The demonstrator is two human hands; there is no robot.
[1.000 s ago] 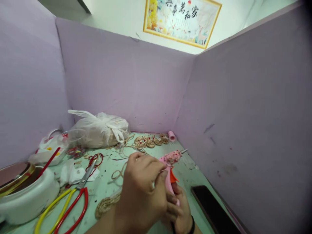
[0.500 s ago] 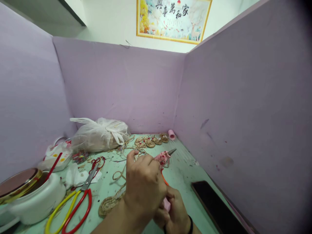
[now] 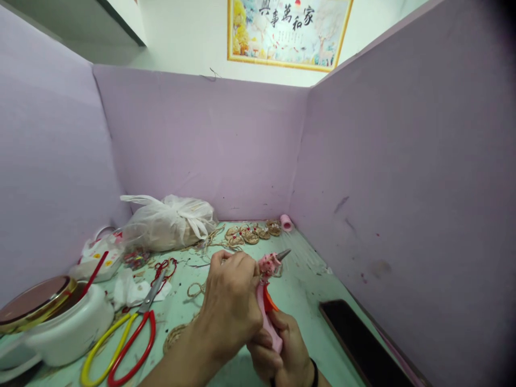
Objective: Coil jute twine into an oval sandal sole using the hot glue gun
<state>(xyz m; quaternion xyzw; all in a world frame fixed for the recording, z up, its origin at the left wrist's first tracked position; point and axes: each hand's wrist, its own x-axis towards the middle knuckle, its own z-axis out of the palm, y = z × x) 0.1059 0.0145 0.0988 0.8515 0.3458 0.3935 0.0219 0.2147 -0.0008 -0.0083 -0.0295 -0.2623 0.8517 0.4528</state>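
A pink hot glue gun with an orange trigger and a metal nozzle points up and to the right, over the middle of the table. My right hand, with a black band at the wrist, is closed round its handle. My left hand is curled against the rear of the gun's body, its back toward me. Its fingertips are hidden, so what they pinch cannot be seen. Below my left forearm, a coil of braided twine is partly covered. A loose loop of twine lies just beyond it.
Red-and-yellow-handled scissors lie left, beside a white pot with a lid. A tied plastic bag, several twine pieces and a pink roll are at the back. A phone lies right. Purple panels enclose the table.
The glue gun's handle and orange trigger show more now. My left hand has shifted slightly left and turned, and covers more of the twine coil. The view has moved slightly.
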